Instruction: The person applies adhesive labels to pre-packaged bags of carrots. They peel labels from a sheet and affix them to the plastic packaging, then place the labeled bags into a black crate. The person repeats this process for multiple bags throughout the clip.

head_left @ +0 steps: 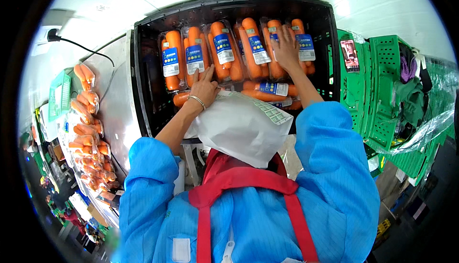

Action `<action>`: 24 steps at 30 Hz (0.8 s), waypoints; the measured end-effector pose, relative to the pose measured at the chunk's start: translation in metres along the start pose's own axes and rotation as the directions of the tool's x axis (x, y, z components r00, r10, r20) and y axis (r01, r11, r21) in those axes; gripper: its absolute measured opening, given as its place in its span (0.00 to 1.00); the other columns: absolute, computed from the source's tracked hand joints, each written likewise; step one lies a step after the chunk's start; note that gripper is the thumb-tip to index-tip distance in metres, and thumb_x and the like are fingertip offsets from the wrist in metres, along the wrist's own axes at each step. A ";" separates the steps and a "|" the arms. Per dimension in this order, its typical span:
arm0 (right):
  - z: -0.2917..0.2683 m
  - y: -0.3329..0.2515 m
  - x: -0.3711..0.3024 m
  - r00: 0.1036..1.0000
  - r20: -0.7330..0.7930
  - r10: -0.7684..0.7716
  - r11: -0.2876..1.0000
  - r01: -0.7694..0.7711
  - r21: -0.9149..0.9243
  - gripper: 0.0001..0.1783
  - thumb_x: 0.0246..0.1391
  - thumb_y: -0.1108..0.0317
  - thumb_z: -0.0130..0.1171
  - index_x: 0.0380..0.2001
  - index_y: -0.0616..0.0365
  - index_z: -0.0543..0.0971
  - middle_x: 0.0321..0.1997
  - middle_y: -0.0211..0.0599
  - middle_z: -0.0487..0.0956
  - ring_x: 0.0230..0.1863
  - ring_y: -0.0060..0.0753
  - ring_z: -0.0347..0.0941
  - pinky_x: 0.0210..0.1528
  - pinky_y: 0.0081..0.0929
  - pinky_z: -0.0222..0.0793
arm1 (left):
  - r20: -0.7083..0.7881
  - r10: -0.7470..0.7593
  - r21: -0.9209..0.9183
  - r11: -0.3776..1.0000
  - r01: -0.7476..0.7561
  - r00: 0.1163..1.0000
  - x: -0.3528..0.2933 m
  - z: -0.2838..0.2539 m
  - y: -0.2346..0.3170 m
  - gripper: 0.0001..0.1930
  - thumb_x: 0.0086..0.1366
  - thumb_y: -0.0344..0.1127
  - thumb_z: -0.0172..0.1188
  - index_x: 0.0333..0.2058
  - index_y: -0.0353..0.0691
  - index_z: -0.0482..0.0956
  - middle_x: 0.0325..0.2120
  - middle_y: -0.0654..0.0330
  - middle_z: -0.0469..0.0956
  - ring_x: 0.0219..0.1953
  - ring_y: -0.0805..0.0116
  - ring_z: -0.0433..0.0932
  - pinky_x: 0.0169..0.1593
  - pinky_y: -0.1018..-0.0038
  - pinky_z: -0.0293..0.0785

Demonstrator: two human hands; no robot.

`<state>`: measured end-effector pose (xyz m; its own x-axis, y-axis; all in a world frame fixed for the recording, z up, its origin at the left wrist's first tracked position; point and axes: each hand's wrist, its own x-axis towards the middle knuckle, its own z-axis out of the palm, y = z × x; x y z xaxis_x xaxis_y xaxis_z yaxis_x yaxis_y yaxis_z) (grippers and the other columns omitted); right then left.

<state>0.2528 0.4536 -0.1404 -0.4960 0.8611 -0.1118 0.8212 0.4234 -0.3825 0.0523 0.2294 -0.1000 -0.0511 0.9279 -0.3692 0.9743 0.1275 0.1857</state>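
Pressing open, flat hands, left hand [204, 87] and right hand [285, 49], against carrot packs [224, 52] upright in a black crate [143, 71].

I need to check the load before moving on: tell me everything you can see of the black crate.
The black crate is a rectangular bin of what looks like plastic, with slotted walls, tipped open toward the camera beside a metal table. A row of clear labelled carrot packs stands in it, and more lie below. The left hand and the right hand press on packs inside. Green crates stand to its right.
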 end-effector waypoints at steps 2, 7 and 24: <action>-0.007 0.013 0.004 0.985 -0.162 -0.053 0.996 0.063 0.056 0.32 0.58 0.46 0.35 0.60 0.52 0.57 0.68 0.38 0.47 0.67 0.46 0.41 0.62 0.56 0.38 | 0.000 -0.014 0.005 1.000 0.014 1.000 0.000 0.000 0.002 0.13 0.55 0.43 0.56 0.30 0.40 0.81 0.61 0.49 0.51 0.63 0.59 0.51 0.63 0.54 0.40; -0.007 0.013 -0.001 0.975 -0.140 -0.171 0.974 0.146 -0.175 0.29 0.58 0.47 0.36 0.61 0.45 0.57 0.68 0.37 0.47 0.68 0.43 0.40 0.62 0.55 0.36 | -0.013 -0.040 0.006 0.999 0.040 0.999 0.001 0.004 0.005 0.13 0.56 0.43 0.56 0.30 0.41 0.81 0.61 0.50 0.51 0.63 0.59 0.50 0.63 0.55 0.41; -0.016 0.031 0.020 0.993 0.051 0.104 0.986 -0.097 -0.136 0.37 0.57 0.42 0.30 0.63 0.53 0.49 0.69 0.35 0.41 0.70 0.35 0.33 0.65 0.54 0.26 | -0.011 -0.109 -0.033 0.994 0.108 0.994 0.000 0.002 0.011 0.12 0.55 0.41 0.57 0.32 0.39 0.80 0.61 0.55 0.51 0.62 0.61 0.53 0.63 0.57 0.46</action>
<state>0.2725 0.4884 -0.1396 -0.4213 0.8851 -0.1978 0.8961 0.3725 -0.2415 0.0633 0.2302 -0.0998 -0.1588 0.9123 -0.3775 0.9552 0.2387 0.1750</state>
